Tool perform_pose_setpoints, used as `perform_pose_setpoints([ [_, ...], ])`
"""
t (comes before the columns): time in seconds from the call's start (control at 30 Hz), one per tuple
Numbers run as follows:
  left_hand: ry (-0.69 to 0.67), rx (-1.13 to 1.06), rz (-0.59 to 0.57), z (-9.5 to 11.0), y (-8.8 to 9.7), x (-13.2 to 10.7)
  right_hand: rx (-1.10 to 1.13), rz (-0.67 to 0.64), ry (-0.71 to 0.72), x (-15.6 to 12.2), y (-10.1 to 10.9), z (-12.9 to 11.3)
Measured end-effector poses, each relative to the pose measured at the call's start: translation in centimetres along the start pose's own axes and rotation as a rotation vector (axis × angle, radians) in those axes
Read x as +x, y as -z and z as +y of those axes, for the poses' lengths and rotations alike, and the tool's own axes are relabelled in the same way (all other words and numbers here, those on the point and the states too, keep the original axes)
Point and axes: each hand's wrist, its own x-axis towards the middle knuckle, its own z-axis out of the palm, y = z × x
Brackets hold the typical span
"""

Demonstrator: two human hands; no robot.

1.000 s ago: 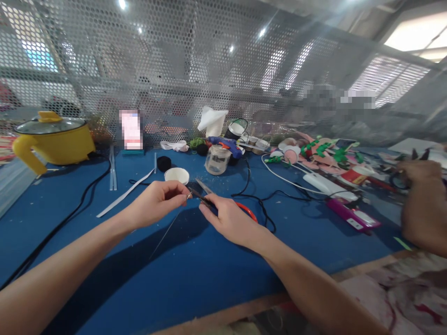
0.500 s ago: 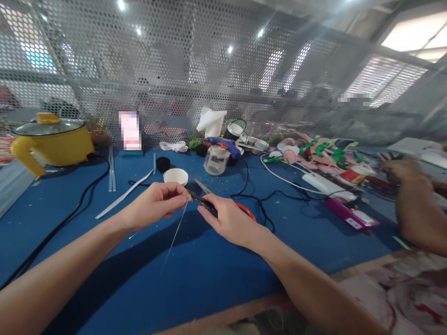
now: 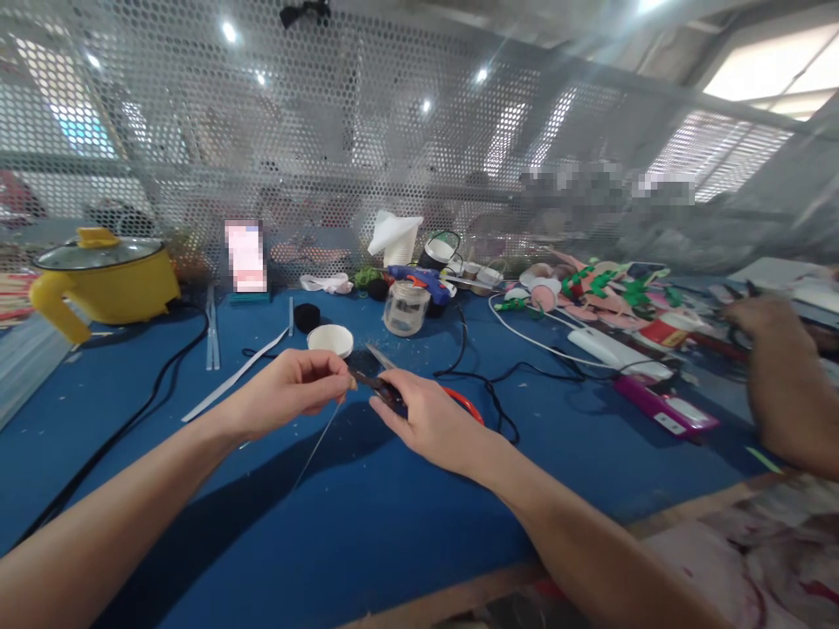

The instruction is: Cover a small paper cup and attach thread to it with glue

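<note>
My left hand (image 3: 298, 389) is closed in a pinch on a thin wire (image 3: 318, 445), whose free length slants down toward the table. Wrapped around a pair of dark pliers (image 3: 378, 385), my right hand (image 3: 442, 424) keeps their jaws right at my left fingertips. The exact contact between jaws and wire is too small to make out. Behind my right hand lie scissors, showing a silver blade (image 3: 380, 355) and a red handle (image 3: 467, 404). A white bowl (image 3: 331, 339) sits just beyond my left hand.
A clear jar (image 3: 405, 310) and a blue glue gun (image 3: 423, 279) stand farther back. At left is a yellow electric pot (image 3: 108, 284); a black cord crosses the table. On the right are a purple power strip (image 3: 665, 409), craft pieces (image 3: 609, 293) and another person's arm (image 3: 786, 384).
The pliers' jaws and my left fingertips stay together, with slight shifts. The wire's hanging end has swung a little to the left. The camera view has tilted slightly.
</note>
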Motion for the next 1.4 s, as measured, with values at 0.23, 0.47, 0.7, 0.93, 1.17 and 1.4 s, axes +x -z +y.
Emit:
perform_pose_setpoints([
  [0.23, -0.002, -0.073, -0.01, -0.2, -0.1, 0.1, 0.017, -0.002, -0.002, 0.2, -0.3, 0.0],
  [0.47, -0.003, -0.256, -0.068, -0.5, -0.2, 0.3, -0.01, 0.019, 0.047, 0.1, -0.1, 0.4],
  [0.7, 0.046, -0.233, -0.208, -0.5, 0.5, 0.1, -0.058, -0.019, 0.173, 0.1, 0.1, 1.1],
  [0.93, -0.268, 0.312, 0.224, -0.2, -0.7, 0.0, 0.164, -0.018, -0.017, 0.3, -0.2, 0.2],
  [1.17, -0.839, 0.877, 0.573, -1.9, -1.4, 0.5, 0.23, 0.012, -0.064, 0.1, -0.8, -0.1],
  [1.4, -0.53, 0.412, 0.546, -1.0, -2.1, 0.4, 0.141, 0.092, -0.012, 0.3, -1.3, 0.2],
])
